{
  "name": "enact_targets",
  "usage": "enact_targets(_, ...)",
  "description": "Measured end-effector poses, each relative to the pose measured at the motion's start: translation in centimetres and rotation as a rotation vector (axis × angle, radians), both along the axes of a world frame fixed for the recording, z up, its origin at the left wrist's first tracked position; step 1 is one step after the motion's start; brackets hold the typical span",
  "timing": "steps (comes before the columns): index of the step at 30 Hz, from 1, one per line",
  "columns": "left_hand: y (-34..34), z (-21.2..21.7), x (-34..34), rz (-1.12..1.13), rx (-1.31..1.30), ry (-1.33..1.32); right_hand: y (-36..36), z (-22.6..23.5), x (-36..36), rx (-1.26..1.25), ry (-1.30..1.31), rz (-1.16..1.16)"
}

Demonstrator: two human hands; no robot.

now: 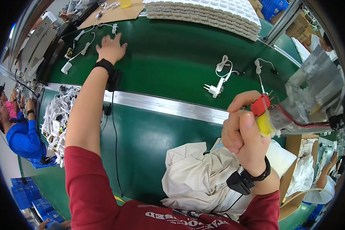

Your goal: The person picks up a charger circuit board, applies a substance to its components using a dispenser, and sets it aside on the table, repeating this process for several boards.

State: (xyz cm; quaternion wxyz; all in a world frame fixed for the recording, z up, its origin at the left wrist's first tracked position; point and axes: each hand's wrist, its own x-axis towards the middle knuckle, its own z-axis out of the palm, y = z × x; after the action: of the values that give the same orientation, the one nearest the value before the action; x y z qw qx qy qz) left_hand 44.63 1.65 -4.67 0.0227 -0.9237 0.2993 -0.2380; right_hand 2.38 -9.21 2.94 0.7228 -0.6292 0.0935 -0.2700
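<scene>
The left hand (111, 49) spreads open over the green tabletop (153, 57), near a white cable (115, 28). The right hand (243, 134) curls at a red block (260, 105); whether it grips it, I cannot tell. A white plug adapter (217, 88) lies beyond. White lettering (168, 217) crosses the red shirt (92, 184).

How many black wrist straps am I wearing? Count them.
2: left strap, just behind your left hand; right strap, just behind your right hand. None seems hidden.
</scene>
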Motion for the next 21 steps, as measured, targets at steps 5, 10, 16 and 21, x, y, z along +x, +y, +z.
enact_targets(5, 0.8, -1.2, 1.3, -0.118, -0.258, 0.452, 0.6, 0.1, 0.4, 0.008, -0.005, -0.010)
enact_targets(10, -3.8, 0.7, -8.8, -0.210, -1.322, 1.144, 0.4, -0.1, 0.1, 0.070, -0.014, -0.025)
enact_targets(16, -2.2, 0.0, -24.0, -0.347, -1.576, 2.093, -0.4, 0.4, 0.2, 0.110, -0.004, -0.079)
enact_targets(21, 0.6, -2.1, -32.0, -0.312, -1.299, 2.320, -1.3, 0.5, 0.5, 0.073, 0.014, -0.112)
